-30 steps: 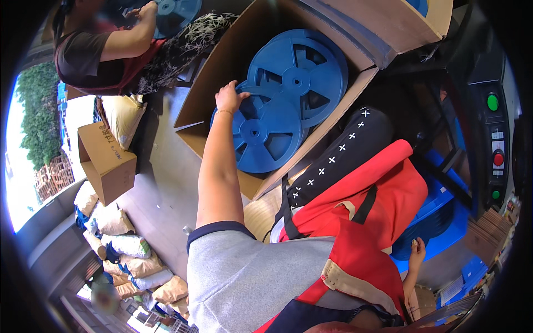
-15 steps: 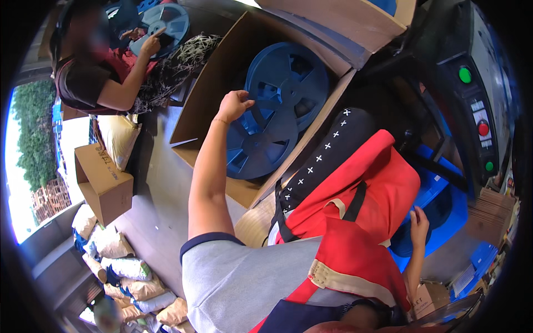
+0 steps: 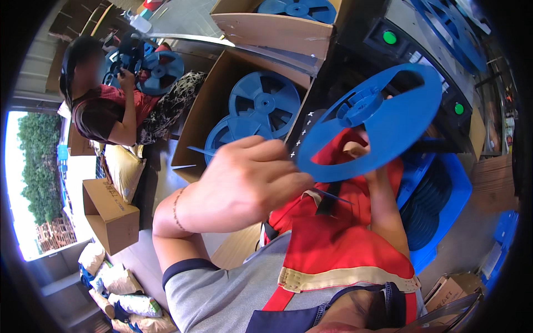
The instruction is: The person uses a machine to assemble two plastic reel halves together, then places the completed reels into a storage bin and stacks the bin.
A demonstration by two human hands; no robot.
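Observation:
My left hand (image 3: 250,186) is raised close in front of my chest, fingers curled in a fist. A thin blue strip juts out on both sides of it, perhaps a flat blue piece seen edge-on. My right hand (image 3: 358,149) is partly hidden behind a tilted blue reel flange (image 3: 402,125) with large cutouts and a raised hub. Its fingers show through a cutout, gripping the flange near the hub. Beyond my left hand, several blue reels (image 3: 265,102) lie in an open cardboard box (image 3: 194,119).
Right of my lap, a blue bin (image 3: 425,258) holds stacked dark discs. A machine panel with a green button (image 3: 390,37) stands ahead right. Another person (image 3: 105,105) handles blue reels at far left. Another carton (image 3: 266,34) sits at the back; sacks (image 3: 119,277) lie lower left.
My left hand has drawn back from the boxed reels toward my chest, now with a thin blue piece. My right hand has risen from beside the bin, holding a blue reel flange.

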